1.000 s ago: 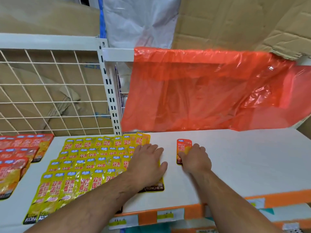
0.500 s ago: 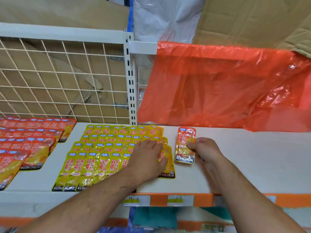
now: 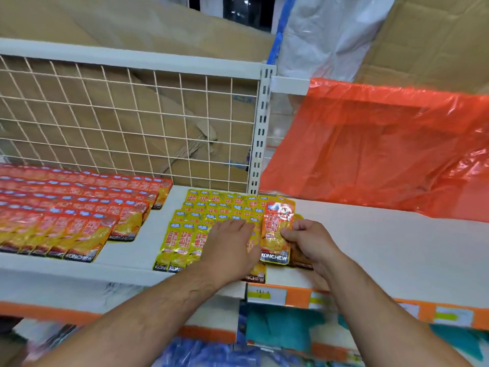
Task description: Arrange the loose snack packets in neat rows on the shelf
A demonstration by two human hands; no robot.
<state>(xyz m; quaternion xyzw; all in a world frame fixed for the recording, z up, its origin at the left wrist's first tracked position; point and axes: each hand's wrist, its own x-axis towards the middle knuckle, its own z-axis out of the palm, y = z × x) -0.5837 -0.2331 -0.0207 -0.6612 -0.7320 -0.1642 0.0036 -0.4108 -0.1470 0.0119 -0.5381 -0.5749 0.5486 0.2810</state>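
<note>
Once apart, packet (image 3: 276, 229) now against rows (image 3: 209, 215).

Bright even light, soft shadows, wide-angle bowing, blurred lower edge.

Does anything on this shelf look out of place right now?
Yes: the orange-red foil snack packet pinched by the right hand overlaps the yellow foil packet rows, while matching orange-red rows lie further left.

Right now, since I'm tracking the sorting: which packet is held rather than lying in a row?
The orange-topped packet pinched by the right hand, at the right edge of the yellow rows; all others lie flat on the shelf.
</note>
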